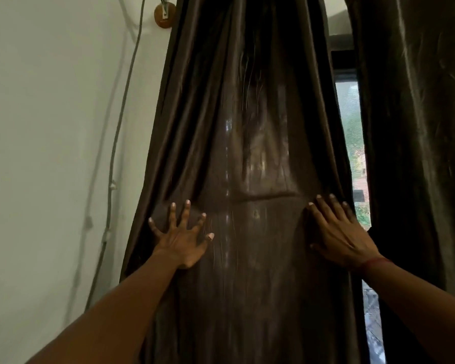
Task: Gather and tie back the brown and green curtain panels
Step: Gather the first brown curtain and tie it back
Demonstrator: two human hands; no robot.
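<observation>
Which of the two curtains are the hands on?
The brown panel in the middle: left hand and right hand both rest open on it. The greenish panel beyond the window gap hangs untouched.

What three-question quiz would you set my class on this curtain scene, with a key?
1. True or false: the left hand grips a bunched fold of the shiny dark brown curtain panel.
2. What shows in the gap right of that panel? A) a window B) a mirror C) a bookshelf
3. Fill in: the thin grey cable runs down the pale ____ left of the panel.
Key: 1 false, its fingers lie spread flat on the cloth; 2 A; 3 wall.
</observation>
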